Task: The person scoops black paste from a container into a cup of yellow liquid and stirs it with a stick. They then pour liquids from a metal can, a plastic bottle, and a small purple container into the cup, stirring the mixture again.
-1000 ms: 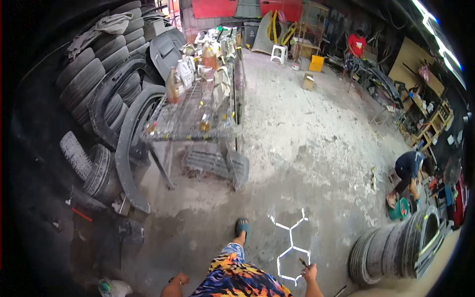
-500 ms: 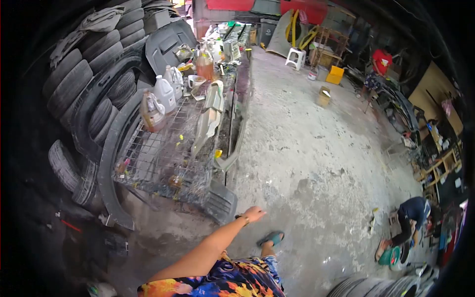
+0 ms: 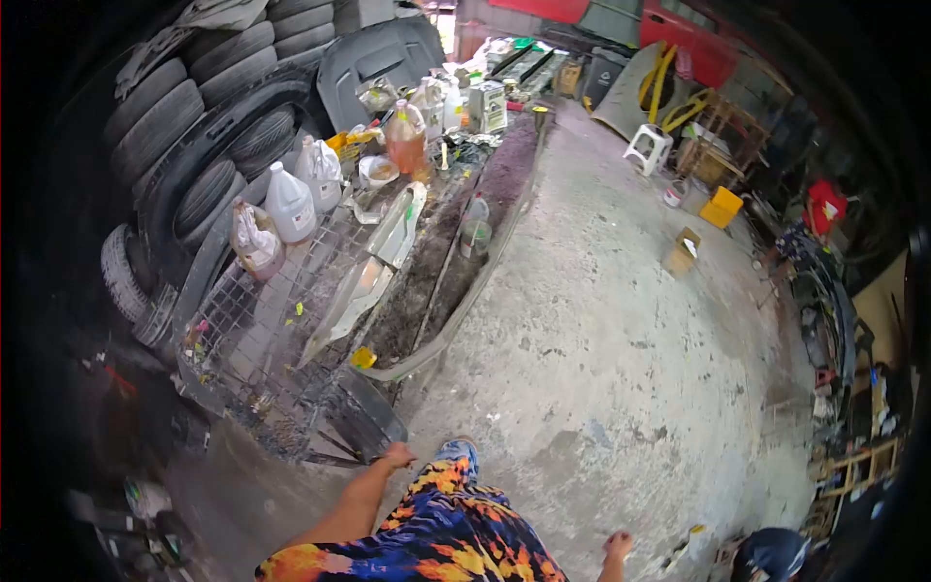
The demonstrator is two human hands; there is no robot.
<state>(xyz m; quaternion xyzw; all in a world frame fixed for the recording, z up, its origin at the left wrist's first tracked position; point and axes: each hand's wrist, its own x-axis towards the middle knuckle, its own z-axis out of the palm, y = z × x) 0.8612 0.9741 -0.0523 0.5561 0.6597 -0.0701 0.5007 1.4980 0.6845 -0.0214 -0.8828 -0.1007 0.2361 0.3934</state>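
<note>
My left hand (image 3: 398, 456) hangs low beside the near corner of a metal-grid workbench (image 3: 233, 335), by a dark plastic panel (image 3: 373, 412). Its fingers look loosely curled, and no object shows in them. Over the floor at the lower right is my right hand (image 3: 618, 545), small in view, its fingers curled with nothing visible in them. On the bench lies a long pale car-body trim piece (image 3: 364, 286). Behind it stand a white jug (image 3: 290, 204), a bag-wrapped jug (image 3: 255, 240) and a jug of orange liquid (image 3: 405, 145).
Stacked tyres (image 3: 155, 116) line the left wall. A white stool (image 3: 648, 148), a cardboard box (image 3: 682, 252) and a yellow crate (image 3: 721, 207) stand on the concrete floor (image 3: 621, 330). One person in red (image 3: 826, 207) is at the far right; another person (image 3: 769, 556) bends low at bottom right.
My view has moved forward along the bench and turned, so the bench sits lower left. My left hand has swung back, and my right hand has come into view. A clear bottle on the bench now shows.
</note>
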